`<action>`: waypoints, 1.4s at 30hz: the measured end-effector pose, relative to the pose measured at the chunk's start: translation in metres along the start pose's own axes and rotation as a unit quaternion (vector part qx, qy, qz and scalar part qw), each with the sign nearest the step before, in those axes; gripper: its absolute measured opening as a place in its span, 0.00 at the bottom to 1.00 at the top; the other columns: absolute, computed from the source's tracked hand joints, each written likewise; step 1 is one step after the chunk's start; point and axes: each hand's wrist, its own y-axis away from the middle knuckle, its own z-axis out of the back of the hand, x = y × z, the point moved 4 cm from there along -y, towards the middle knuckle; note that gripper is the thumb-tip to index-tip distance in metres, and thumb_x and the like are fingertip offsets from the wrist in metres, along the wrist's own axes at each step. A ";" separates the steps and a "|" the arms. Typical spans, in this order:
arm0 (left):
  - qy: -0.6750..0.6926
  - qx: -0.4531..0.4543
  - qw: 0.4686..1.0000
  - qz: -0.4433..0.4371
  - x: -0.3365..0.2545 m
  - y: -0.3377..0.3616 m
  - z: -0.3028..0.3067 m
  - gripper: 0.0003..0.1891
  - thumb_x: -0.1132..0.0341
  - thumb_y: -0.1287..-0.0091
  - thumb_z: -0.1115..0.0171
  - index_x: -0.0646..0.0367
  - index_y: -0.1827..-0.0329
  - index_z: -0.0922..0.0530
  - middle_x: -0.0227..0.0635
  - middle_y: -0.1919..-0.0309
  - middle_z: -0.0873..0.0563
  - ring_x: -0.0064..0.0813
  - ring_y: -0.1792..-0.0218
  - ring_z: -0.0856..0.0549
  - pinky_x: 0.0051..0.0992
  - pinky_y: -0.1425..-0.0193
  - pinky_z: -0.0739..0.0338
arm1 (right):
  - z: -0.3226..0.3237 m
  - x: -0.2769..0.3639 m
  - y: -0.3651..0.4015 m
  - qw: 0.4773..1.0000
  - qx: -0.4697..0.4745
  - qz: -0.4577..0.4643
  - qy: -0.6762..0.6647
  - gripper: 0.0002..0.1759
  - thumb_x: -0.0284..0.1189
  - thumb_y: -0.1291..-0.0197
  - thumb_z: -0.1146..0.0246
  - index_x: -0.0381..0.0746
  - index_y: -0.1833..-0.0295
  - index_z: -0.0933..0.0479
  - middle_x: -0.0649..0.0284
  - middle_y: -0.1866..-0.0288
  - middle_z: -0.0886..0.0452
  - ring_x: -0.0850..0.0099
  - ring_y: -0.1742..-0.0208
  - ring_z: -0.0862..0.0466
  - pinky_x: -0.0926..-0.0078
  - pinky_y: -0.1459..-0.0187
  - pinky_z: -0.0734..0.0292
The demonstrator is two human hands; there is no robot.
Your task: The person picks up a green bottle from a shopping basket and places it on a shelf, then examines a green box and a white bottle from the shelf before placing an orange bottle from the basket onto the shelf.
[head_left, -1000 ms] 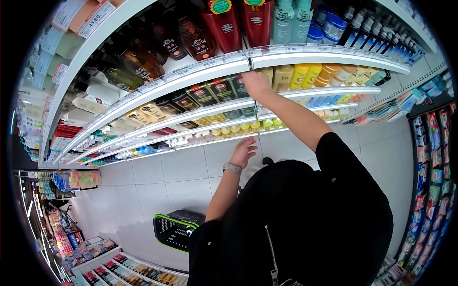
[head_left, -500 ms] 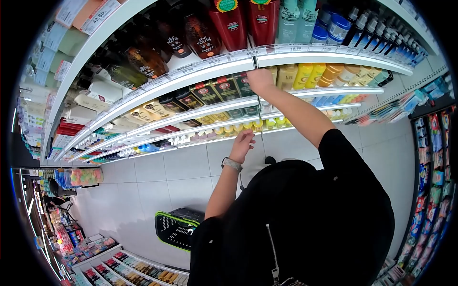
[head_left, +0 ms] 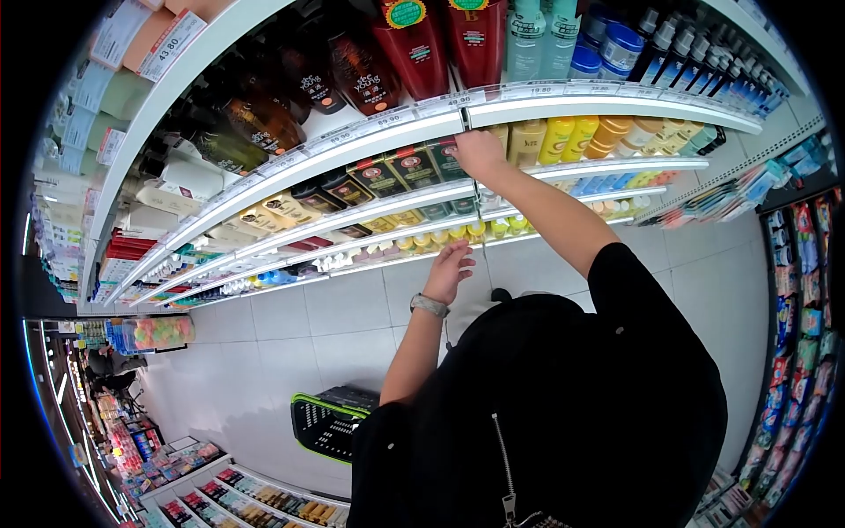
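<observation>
My right hand (head_left: 481, 157) reaches into the second shelf tier, under the white shelf edge. It is right beside a dark green box (head_left: 445, 159) with a red emblem, at the end of a row of similar boxes. Its fingers are largely hidden, so any grip cannot be made out. On its other side stand pale gold bottles (head_left: 527, 143) and yellow bottles (head_left: 558, 141). My left hand (head_left: 451, 271) hangs in the air in front of the lower shelves, fingers loosely bent and apart, holding nothing. A watch (head_left: 429, 304) is on that wrist.
Above, the upper shelf edge (head_left: 607, 95) carries price tags, with red bottles (head_left: 476, 44) and blue-lidded jars (head_left: 621, 47) behind it. A black shopping basket with a green rim (head_left: 327, 400) is low on the left. Packed racks (head_left: 797, 334) line the right.
The view has shifted slightly, so the shelves appear a little to the left. My right hand stays at the green boxes, and my left hand keeps nearly the same pose.
</observation>
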 end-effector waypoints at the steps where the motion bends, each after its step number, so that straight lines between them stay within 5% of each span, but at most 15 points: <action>1: 0.001 0.003 1.000 0.001 0.000 0.000 0.000 0.16 0.58 0.27 0.40 0.52 0.41 0.22 0.29 0.49 0.18 0.27 0.53 0.18 0.29 0.50 0.25 | 0.000 0.000 0.000 1.000 0.000 -0.006 -0.003 0.13 0.37 0.36 0.35 0.38 0.61 0.14 0.50 0.60 0.13 0.53 0.56 0.12 0.57 0.54 0.17; 24: -0.023 0.008 0.999 0.032 0.013 -0.005 0.005 0.22 0.55 0.26 0.42 0.55 0.34 0.27 0.32 0.45 0.21 0.27 0.51 0.19 0.29 0.49 0.25 | -0.018 -0.020 -0.015 0.998 0.009 0.019 -0.061 0.12 0.33 0.36 0.36 0.35 0.56 0.16 0.43 0.53 0.15 0.49 0.50 0.14 0.55 0.48 0.18; 27: -0.009 -0.001 1.000 0.030 0.015 -0.006 0.004 0.13 0.59 0.26 0.42 0.50 0.43 0.22 0.27 0.50 0.17 0.23 0.57 0.18 0.26 0.54 0.23 | -0.026 -0.024 -0.018 0.998 0.019 0.023 -0.063 0.13 0.34 0.36 0.35 0.34 0.55 0.16 0.43 0.53 0.16 0.48 0.50 0.15 0.55 0.48 0.19; 30: -0.026 0.014 0.999 0.031 0.013 -0.007 0.004 0.22 0.55 0.26 0.43 0.56 0.34 0.27 0.32 0.44 0.21 0.27 0.51 0.19 0.29 0.49 0.25 | -0.024 -0.022 -0.018 0.998 0.020 0.029 -0.060 0.13 0.34 0.36 0.35 0.34 0.56 0.16 0.43 0.53 0.16 0.49 0.50 0.15 0.55 0.48 0.19; 38: -0.014 0.006 0.999 0.036 0.015 -0.004 0.004 0.21 0.57 0.27 0.42 0.56 0.35 0.27 0.32 0.46 0.20 0.27 0.52 0.19 0.28 0.50 0.25 | 0.001 -0.004 -0.001 0.997 0.060 -0.001 -0.049 0.13 0.36 0.35 0.37 0.37 0.57 0.16 0.46 0.56 0.14 0.50 0.52 0.14 0.53 0.51 0.19; 40: 0.001 -0.008 0.999 0.034 0.015 0.002 0.008 0.21 0.57 0.27 0.42 0.57 0.35 0.27 0.31 0.47 0.20 0.27 0.53 0.19 0.27 0.51 0.24 | 0.003 -0.001 0.007 0.997 0.042 0.036 -0.045 0.18 0.36 0.37 0.36 0.39 0.44 0.22 0.49 0.57 0.15 0.50 0.53 0.15 0.51 0.51 0.19; 42: 0.023 -0.030 0.999 0.035 0.020 0.013 0.009 0.20 0.58 0.27 0.42 0.56 0.36 0.26 0.30 0.49 0.20 0.26 0.53 0.19 0.27 0.52 0.24 | 0.004 0.003 0.018 0.999 0.030 0.018 -0.036 0.23 0.34 0.39 0.35 0.44 0.38 0.25 0.49 0.48 0.18 0.49 0.51 0.16 0.51 0.52 0.18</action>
